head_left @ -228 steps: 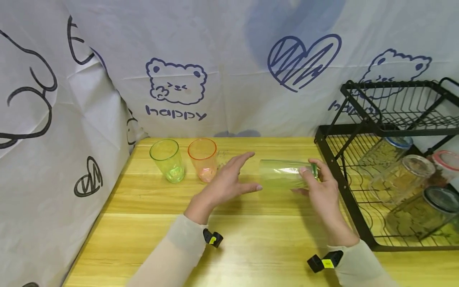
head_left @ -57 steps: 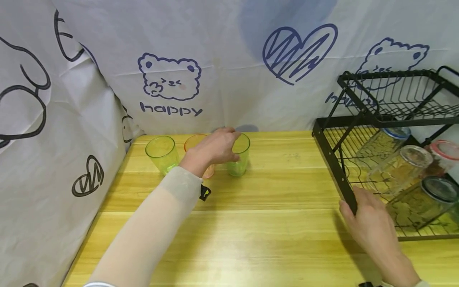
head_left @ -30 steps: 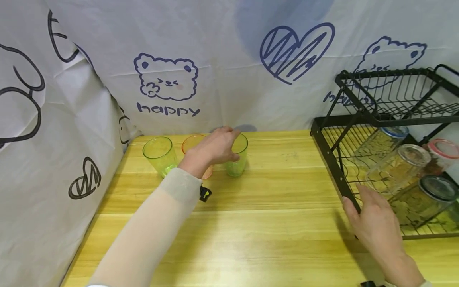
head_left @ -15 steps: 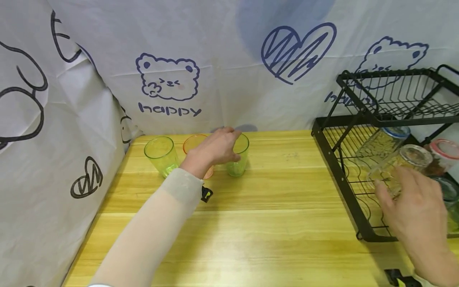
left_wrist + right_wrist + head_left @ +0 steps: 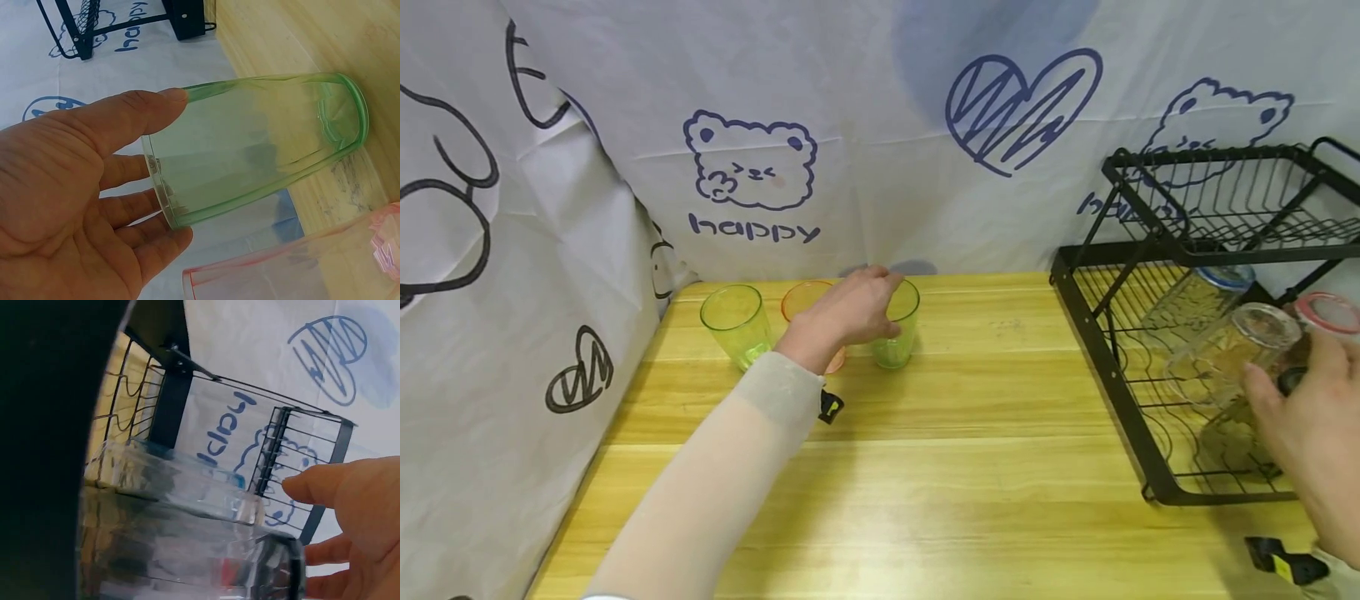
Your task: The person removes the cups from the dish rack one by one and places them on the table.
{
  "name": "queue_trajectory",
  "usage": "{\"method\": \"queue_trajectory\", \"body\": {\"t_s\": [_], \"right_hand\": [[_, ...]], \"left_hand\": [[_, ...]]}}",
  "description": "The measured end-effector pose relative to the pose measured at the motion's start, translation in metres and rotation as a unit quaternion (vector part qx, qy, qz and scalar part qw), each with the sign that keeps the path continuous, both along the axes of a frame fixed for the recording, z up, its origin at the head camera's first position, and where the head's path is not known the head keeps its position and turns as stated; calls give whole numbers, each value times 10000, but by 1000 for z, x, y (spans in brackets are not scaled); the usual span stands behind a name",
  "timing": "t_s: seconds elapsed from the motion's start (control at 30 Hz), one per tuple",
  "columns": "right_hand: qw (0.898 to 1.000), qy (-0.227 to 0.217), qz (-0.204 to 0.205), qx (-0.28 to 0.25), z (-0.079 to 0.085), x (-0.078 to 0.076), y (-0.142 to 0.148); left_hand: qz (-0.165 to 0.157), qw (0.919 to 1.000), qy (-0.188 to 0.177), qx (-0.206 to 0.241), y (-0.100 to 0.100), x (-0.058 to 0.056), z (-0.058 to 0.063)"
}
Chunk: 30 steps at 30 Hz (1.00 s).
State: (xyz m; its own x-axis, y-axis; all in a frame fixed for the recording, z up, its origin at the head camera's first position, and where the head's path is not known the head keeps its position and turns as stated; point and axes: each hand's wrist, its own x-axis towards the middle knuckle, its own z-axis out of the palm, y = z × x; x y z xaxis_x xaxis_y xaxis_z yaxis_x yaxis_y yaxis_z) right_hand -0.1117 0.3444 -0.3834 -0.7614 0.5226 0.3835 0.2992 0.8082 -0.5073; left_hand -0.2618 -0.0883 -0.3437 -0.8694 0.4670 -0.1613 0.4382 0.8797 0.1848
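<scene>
My left hand (image 5: 850, 310) pinches the rim of a green tumbler (image 5: 901, 343) that stands upright on the table. In the left wrist view, the thumb lies on one side of the green tumbler (image 5: 244, 147), with fingers at the other side of its rim. An orange tumbler (image 5: 808, 293) is partly hidden behind this hand. Farther left stands a yellow-green tumbler (image 5: 735, 323). My right hand (image 5: 1318, 425) reaches into the black rack, thumb and fingers spread, beside a dark-ended glass (image 5: 275, 565). In the head view the hand covers most of that glass.
The two-tier black wire rack (image 5: 1101, 367) occupies the right side. On its lower tier lean a blue-ended glass (image 5: 1198, 300), a clear glass (image 5: 1240, 346) and a red-ended glass (image 5: 1330, 315). White printed cloth (image 5: 880, 183) hangs behind the wooden table (image 5: 970, 492).
The green tumbler went from lying in my right hand to standing under my left. My right hand has since left the rack's front edge and moved right over the glasses. My left hand stays put.
</scene>
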Motion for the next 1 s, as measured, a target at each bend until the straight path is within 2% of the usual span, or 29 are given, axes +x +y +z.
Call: {"method": "queue_trajectory", "body": {"t_s": [0.17, 0.3, 0.7, 1.0], "right_hand": [[9969, -736, -236, -159, -5, -1, 3], [9931, -1085, -300, -320, -8, -1, 5], [9838, -1639, -451, -577, -13, -2, 11], [9863, -1558, -184, -507, -14, -1, 10]], "left_hand": [[-23, 10000, 12, 4, 0, 0, 0], [-25, 10000, 14, -31, 0, 0, 0], [-19, 10000, -21, -74, 2, 0, 1], [22, 9999, -50, -127, 1, -1, 0]]}}
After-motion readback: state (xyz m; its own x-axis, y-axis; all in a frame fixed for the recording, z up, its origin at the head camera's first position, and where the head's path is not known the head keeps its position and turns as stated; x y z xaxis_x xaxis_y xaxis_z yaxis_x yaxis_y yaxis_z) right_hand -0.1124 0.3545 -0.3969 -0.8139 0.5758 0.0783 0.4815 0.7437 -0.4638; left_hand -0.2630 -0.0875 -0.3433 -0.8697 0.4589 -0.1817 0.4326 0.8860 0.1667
